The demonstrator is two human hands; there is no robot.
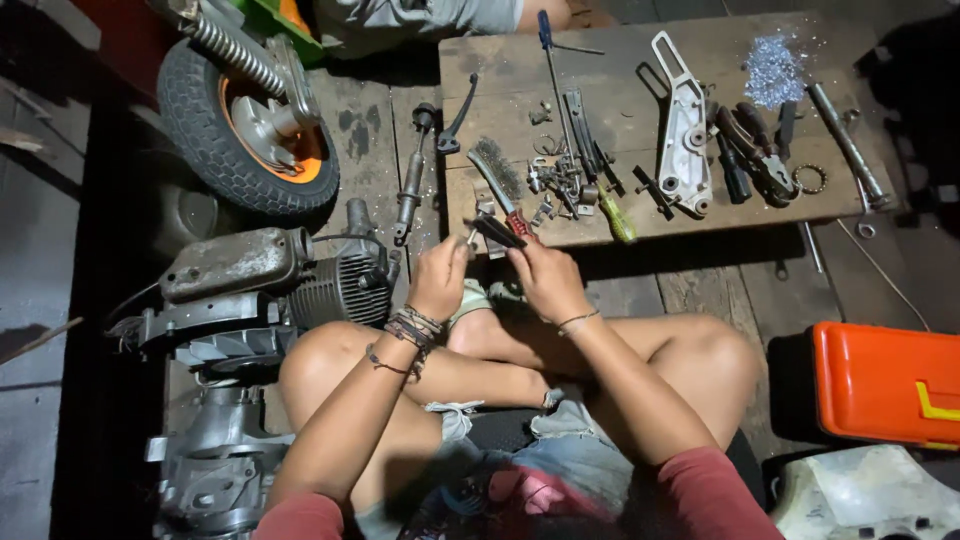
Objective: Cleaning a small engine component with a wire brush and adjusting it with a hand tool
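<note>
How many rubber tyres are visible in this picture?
1. The black rubber tyre on an orange wheel rim lies on the floor at upper left, above the grey engine block and left of the wooden board. Others may be outside the view.

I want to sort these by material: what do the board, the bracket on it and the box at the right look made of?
The board looks like bare, worn wood: grain and stains show. The bracket seems cast metal, pale grey and matt, perhaps aluminium. The orange box looks like smooth moulded plastic with a slight sheen.
</note>
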